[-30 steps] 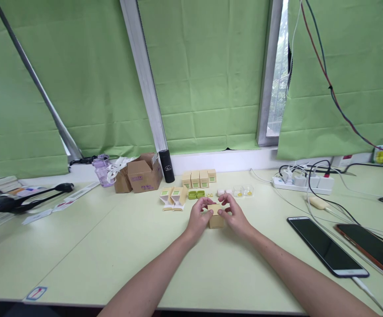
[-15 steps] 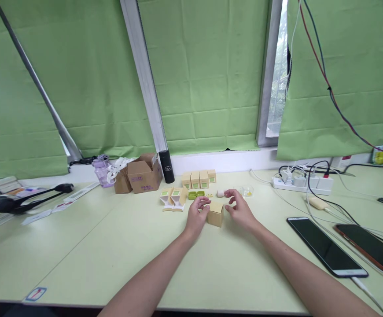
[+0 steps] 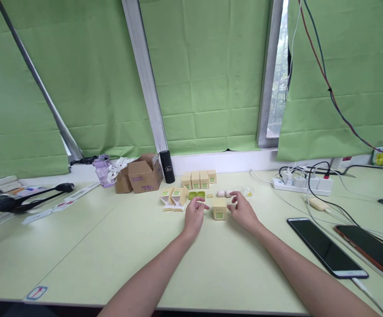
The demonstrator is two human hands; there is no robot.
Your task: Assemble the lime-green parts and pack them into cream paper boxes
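Observation:
A small closed kraft cardboard box (image 3: 219,208) stands upright on the table, a green label on the side facing me. To its left is my left hand (image 3: 195,215), fingers apart and not touching the box. My right hand (image 3: 243,212) is at the box's right side, fingers spread and curved; whether a fingertip touches the cardboard I cannot tell. Beyond the hands lie a green two-part case (image 3: 196,194), tiny yellow pieces (image 3: 210,195), two pale pink rolls (image 3: 223,193) and a clear round container (image 3: 247,191).
Two opened kraft boxes (image 3: 174,198) stand to the left, with several closed ones (image 3: 196,179) behind. Further left are a brown carton (image 3: 144,176), a black bottle (image 3: 167,167) and a purple bottle (image 3: 103,171). Phones (image 3: 325,246), cables and a power strip (image 3: 302,183) occupy the right.
The small box has turned, so its green label now faces me, and it sits slightly farther right. My left hand has come away from it; the right stays close by.

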